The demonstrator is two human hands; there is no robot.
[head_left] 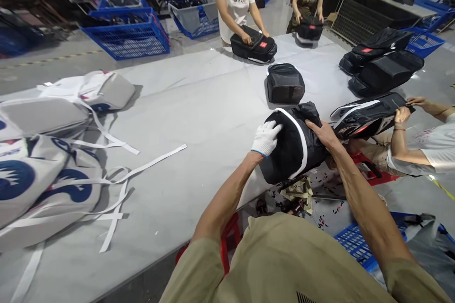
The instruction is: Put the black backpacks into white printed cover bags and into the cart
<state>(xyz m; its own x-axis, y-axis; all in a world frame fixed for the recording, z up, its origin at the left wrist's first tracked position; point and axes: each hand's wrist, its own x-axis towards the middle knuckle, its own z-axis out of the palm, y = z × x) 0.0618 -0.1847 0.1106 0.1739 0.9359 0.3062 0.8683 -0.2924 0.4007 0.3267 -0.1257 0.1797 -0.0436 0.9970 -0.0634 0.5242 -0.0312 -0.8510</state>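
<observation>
Grey surface (199, 104) crowded: white bags with blue print (46, 175) and loose white straps (142, 165) at far left, small black bag (285, 83) just beyond work. Co-worker's hands (403, 116) on neighbouring black bag (368, 116), just right. Black bag with white stripe (293, 147) at surface edge, between both hands. Gloved left hand (266, 138) presses its left side; bare right hand (324, 133) grips its top right. Red labels on far bags, text unreadable.
</observation>
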